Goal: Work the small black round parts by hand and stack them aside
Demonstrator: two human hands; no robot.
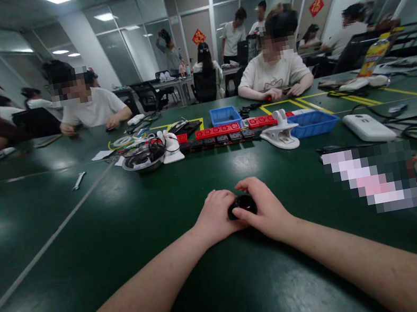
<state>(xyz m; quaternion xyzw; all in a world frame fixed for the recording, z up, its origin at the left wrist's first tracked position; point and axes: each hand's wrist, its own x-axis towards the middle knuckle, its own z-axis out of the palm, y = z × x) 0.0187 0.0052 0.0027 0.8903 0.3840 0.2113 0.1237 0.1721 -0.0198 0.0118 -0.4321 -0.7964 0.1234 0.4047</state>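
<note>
A small, glossy black round object [246, 203] is held between my two hands, low over the green table in front of me. Its top looks dark and ring-like; its exact kind does not show. My left hand [215, 213] is curled against the left side, with part of its fingers hidden behind the object and the other hand. On the right, my right hand [269, 208] grips it, thumb across the near side and fingers bent over the far side. The two hands touch or nearly touch around it.
Beyond the hands, a red and black power strip row [218, 131] crosses the green table [133, 277]. Near it are a metal bowl [143, 159], white clip stand [283, 132] and blue bin [313, 124]. A wrench [78, 181] lies left; cables and white devices [369, 127] lie right. People sit opposite.
</note>
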